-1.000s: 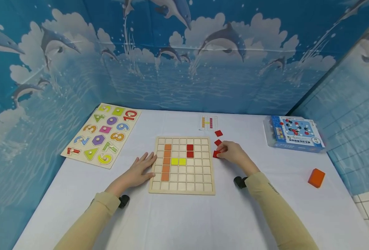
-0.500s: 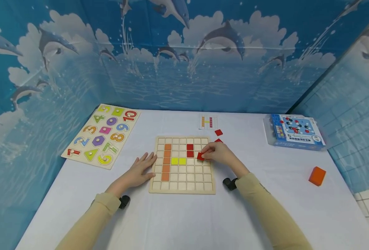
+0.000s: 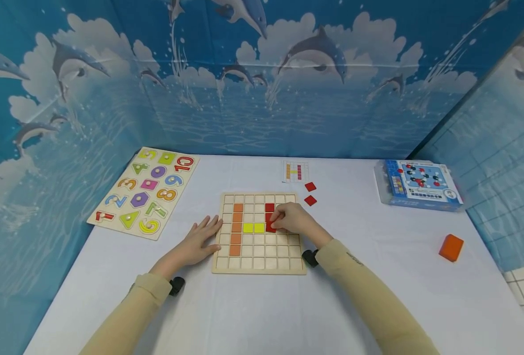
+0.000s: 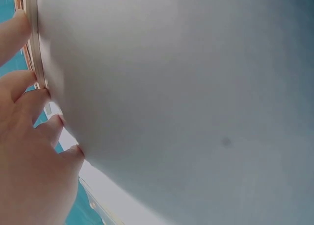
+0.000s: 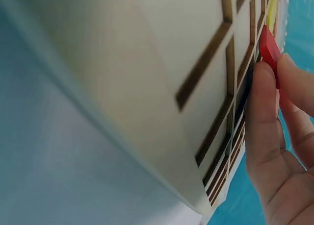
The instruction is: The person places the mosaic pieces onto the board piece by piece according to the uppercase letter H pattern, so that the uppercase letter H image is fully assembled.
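A wooden grid board [image 3: 259, 265] lies on the white cloth, with a column of orange tiles [image 3: 237, 227], two yellow tiles [image 3: 254, 228] and red tiles [image 3: 269, 207] set in its squares. My right hand [image 3: 292, 218] pinches a red square tile [image 5: 269, 47] between thumb and fingertips, low over the board just below the other red ones and right of the yellow pair. My left hand [image 3: 196, 243] lies with fingers spread, its fingertips and thumb at the board's left edge; the left wrist view shows those fingers [image 4: 37, 105] along the board's side.
Two loose red tiles [image 3: 310, 194] lie right of the board, below a small pattern card [image 3: 296, 172]. A number-and-shape puzzle board [image 3: 144, 192] is at the left. A blue boxed set [image 3: 421, 185] and an orange block [image 3: 451, 247] are at the right.
My right hand has picked up the nearest of three loose red tiles and carried it left onto the board, beside the yellow tiles. My left hand has stayed at the board's edge.
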Demonstrator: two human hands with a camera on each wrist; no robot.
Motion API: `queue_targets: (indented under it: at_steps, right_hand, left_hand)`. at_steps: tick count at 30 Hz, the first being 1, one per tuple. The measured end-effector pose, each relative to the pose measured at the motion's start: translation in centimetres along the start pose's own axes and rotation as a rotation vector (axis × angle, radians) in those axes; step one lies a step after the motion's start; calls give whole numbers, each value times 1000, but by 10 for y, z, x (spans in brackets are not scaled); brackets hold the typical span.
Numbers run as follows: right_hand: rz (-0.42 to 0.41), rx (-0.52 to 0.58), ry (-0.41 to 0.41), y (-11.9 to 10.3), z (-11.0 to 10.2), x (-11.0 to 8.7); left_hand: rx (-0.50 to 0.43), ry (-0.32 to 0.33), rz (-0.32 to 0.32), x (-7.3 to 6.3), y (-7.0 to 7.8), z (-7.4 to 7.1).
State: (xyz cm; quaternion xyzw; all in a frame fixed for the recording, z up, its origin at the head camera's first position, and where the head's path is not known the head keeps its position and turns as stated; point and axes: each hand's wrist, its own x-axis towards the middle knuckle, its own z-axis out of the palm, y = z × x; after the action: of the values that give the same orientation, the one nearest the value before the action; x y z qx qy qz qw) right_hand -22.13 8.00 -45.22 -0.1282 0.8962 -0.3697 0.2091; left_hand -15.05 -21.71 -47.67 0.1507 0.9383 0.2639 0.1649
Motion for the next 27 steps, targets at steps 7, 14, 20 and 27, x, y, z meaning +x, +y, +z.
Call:
queue_targets:
  at_steps: [7, 14, 20, 27]
  right_hand:
    - [1, -32, 9, -3, 4, 2]
    - [-29, -119, 29, -4, 9, 3]
    - [-29, -169, 35, -9, 10, 2]
    - [-25, -127, 31, -6, 8, -1]
  left_hand:
    - [1, 11, 9, 1, -1, 1]
    - [-3, 8, 11, 1, -2, 2]
    - [4, 8, 10, 1, -3, 2]
    - [-5, 4, 5, 1, -2, 1]
